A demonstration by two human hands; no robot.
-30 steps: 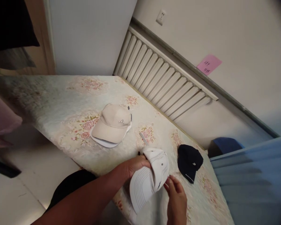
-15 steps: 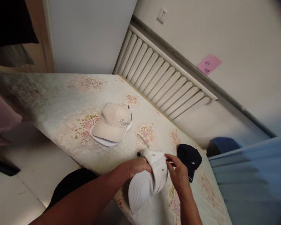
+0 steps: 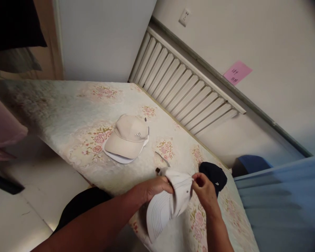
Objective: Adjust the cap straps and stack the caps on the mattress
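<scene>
A white cap (image 3: 170,201) is held over the near edge of the flowered table (image 3: 76,105), brim pointing down toward me. My left hand (image 3: 152,187) grips the cap's crown from the left side, fingers closed on the fabric. My right hand (image 3: 204,189) pinches the crown's right edge with fingers pressed together. The cap's thin strap (image 3: 161,158) trails onto the table behind it. A dark navy cap (image 3: 215,175) lies just beyond my right hand.
A beige cap (image 3: 127,138) rests stacked on a white cap (image 3: 120,158) mid-table. A white slatted radiator (image 3: 183,84) runs along the wall behind, with a pink note (image 3: 237,72) and a socket (image 3: 185,16) above. A blue object (image 3: 252,163) sits on the floor at right.
My right hand rose from below the cap's brim to the crown's right edge and closed on it. The left hand kept its grip; the cap shifted slightly.
</scene>
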